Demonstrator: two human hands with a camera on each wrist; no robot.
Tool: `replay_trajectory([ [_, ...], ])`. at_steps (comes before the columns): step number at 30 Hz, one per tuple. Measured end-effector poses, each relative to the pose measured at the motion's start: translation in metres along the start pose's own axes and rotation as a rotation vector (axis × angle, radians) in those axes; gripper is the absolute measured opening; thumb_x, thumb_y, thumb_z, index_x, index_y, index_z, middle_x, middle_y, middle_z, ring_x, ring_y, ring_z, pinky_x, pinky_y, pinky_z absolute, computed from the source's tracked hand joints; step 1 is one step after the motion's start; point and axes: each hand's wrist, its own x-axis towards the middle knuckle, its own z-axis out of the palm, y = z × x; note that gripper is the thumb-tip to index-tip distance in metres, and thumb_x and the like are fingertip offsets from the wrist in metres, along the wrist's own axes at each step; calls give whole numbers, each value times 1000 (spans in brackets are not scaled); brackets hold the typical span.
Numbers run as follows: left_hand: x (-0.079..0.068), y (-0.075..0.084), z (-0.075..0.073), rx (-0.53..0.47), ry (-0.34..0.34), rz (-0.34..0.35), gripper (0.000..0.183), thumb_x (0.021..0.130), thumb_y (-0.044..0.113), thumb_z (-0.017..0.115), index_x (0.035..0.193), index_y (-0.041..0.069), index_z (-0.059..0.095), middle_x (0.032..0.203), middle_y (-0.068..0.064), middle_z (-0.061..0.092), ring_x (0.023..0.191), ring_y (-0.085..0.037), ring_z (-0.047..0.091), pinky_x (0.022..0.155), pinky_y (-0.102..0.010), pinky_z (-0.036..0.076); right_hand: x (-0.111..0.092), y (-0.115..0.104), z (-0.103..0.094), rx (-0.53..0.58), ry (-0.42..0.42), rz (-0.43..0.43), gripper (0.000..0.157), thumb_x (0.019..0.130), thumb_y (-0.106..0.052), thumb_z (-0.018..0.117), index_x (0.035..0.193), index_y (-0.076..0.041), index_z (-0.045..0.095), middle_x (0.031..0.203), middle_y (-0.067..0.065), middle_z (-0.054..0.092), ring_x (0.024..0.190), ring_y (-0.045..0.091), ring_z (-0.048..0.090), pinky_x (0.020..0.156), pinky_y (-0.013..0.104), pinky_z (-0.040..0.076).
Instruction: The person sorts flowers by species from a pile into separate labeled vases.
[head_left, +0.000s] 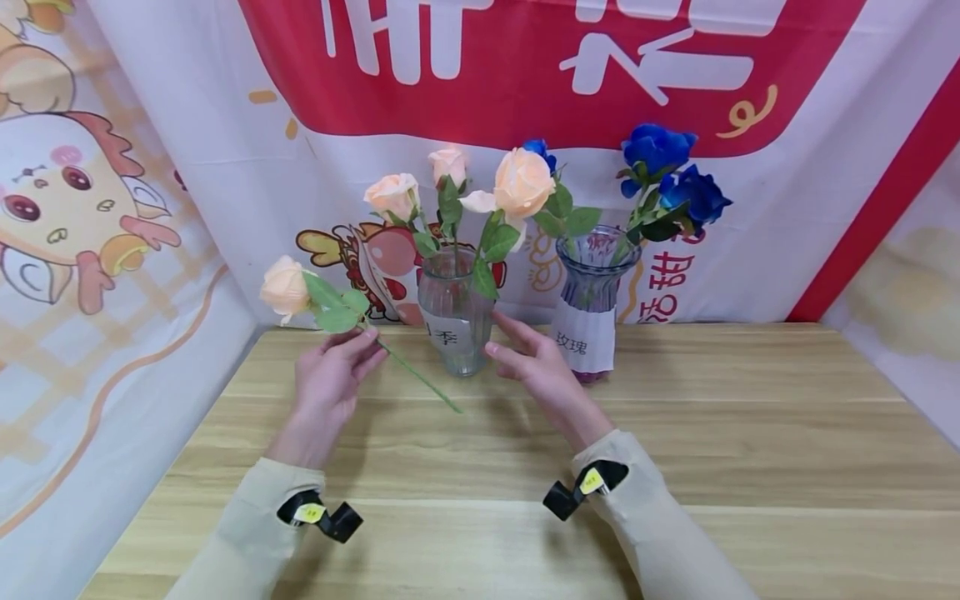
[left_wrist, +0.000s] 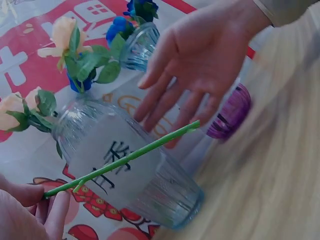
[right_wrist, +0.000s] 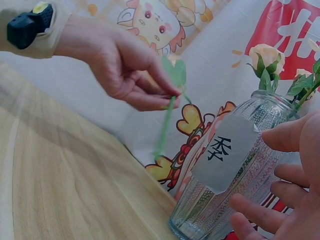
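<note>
My left hand (head_left: 330, 372) pinches the green stem of a peach artificial rose (head_left: 286, 288) between thumb and fingers. The bloom points up left, and the stem's bare end slants down right, above the table. Just right of it stands a clear ribbed glass vase (head_left: 459, 354) with a white paper label and several peach roses (head_left: 523, 183) inside. Beside that vase's right side is my right hand (head_left: 536, 362), fingers spread and holding nothing. In the right wrist view its fingers (right_wrist: 287, 172) are close to the glass; whether they touch it I cannot tell.
A second glass vase (head_left: 588, 333), labelled and purple at its base, stands behind my right hand with blue roses (head_left: 693, 196) in it. Printed cloth (head_left: 187, 208) hangs behind and to the left of the wooden table (head_left: 450, 533).
</note>
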Motion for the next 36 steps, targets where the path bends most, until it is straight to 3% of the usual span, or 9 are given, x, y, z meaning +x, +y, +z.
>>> replay_trajectory([
  [7, 4, 13, 17, -223, 80, 19, 25, 94, -5, 75, 112, 6, 61, 105, -6, 68, 91, -17, 73, 96, -30, 63, 1, 0, 0, 5, 6, 7, 64, 107, -22, 64, 165, -18, 38, 175, -2, 32, 156, 29, 43, 122, 57, 44],
  [17, 3, 33, 29, -453, 121, 96, 27, 88, -11, 79, 107, 3, 64, 107, -10, 71, 84, -21, 75, 89, -31, 65, 1, 0, -1, 0, -1, 16, 64, 107, -24, 63, 165, -19, 38, 175, -3, 32, 155, 28, 44, 122, 55, 45],
  [29, -1, 56, 50, -557, 136, 215, 30, 85, -9, 82, 104, 1, 60, 107, -11, 70, 92, -22, 72, 94, -32, 65, 1, 0, -1, 8, 0, 12, 63, 108, -22, 63, 165, -19, 38, 175, -2, 32, 155, 29, 44, 122, 57, 44],
  [36, 2, 57, 61, -502, 171, 275, 30, 87, -6, 83, 103, 2, 59, 112, -10, 66, 97, -21, 71, 96, -32, 64, 0, -1, -1, 8, 0, 19, 62, 108, -22, 62, 165, -18, 38, 175, -1, 32, 156, 29, 43, 122, 56, 44],
])
